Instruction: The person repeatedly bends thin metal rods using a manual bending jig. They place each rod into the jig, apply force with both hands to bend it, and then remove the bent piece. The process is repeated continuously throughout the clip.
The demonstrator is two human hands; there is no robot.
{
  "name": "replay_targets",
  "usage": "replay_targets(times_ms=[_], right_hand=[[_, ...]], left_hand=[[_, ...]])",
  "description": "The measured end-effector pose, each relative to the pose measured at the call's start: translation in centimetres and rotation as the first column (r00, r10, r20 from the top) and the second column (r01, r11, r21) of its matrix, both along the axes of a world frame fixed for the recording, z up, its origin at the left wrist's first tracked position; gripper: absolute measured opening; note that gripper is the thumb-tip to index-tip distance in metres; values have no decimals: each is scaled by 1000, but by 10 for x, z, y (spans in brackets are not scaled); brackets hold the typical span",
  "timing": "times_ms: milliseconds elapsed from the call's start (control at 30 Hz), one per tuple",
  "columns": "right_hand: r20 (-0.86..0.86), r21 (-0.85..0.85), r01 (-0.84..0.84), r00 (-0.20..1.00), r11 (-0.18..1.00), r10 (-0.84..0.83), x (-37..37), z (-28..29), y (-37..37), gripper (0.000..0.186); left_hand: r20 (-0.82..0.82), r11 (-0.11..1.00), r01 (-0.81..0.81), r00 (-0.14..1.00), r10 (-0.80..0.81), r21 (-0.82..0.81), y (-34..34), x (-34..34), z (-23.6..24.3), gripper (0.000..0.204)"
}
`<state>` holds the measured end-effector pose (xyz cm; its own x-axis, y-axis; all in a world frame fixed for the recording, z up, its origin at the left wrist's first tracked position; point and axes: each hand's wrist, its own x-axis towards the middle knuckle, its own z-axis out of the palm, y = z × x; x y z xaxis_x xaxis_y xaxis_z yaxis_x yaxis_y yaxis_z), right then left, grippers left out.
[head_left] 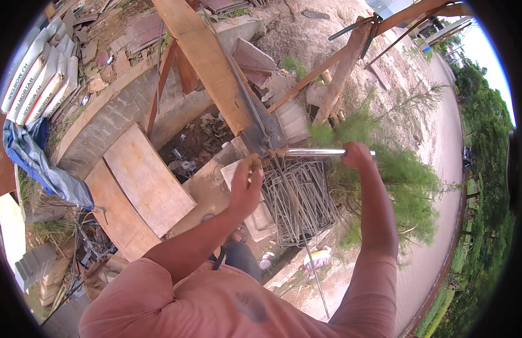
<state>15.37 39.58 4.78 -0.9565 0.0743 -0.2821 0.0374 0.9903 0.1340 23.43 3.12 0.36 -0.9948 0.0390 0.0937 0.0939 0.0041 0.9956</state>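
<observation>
My right hand (358,155) is closed around a shiny metal pipe (317,152), close to its right end. The pipe's left end meets a dark metal plate (263,135) with pegs, fixed on the end of a long wooden beam (207,62). Just below the plate, my left hand (246,190) is raised with its fingers curled together around something brownish that I cannot make out. A long thin steel rod (309,259) runs from near the plate down toward my right side. Under the pipe lies a stack of bent steel rod frames (300,197).
Two plywood boards (145,177) lean at left. Filled white sacks (47,79) and a blue-grey tarp (44,160) are further left. A rubble-filled pit (199,143) lies beyond my left hand. Wooden braces (345,70) stand far right; a feathery green shrub (390,191) grows beside my right forearm.
</observation>
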Motion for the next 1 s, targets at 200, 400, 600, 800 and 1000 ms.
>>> replay_targets(times_ms=[200,400,600,800,1000], right_hand=[[88,27,-52,995,998,50,-18,3,-5,24],[243,25,-212,949,977,200,-42,24,-11,28],[111,4,-162,981,987,161,-30,26,-20,24],[-336,-9,-62,940,998,55,-13,-14,-13,15],[-482,-68,-33,876,997,-4,4,-29,-7,13]], left_hand=[[633,760,66,510,-583,647,72,68,5,42],[672,907,-18,678,-298,420,79,76,34,34],[604,882,47,711,-358,468,73,72,6,32],[557,700,17,592,-582,714,97,130,-22,25],[420,456,104,253,-872,884,106,269,-67,29]])
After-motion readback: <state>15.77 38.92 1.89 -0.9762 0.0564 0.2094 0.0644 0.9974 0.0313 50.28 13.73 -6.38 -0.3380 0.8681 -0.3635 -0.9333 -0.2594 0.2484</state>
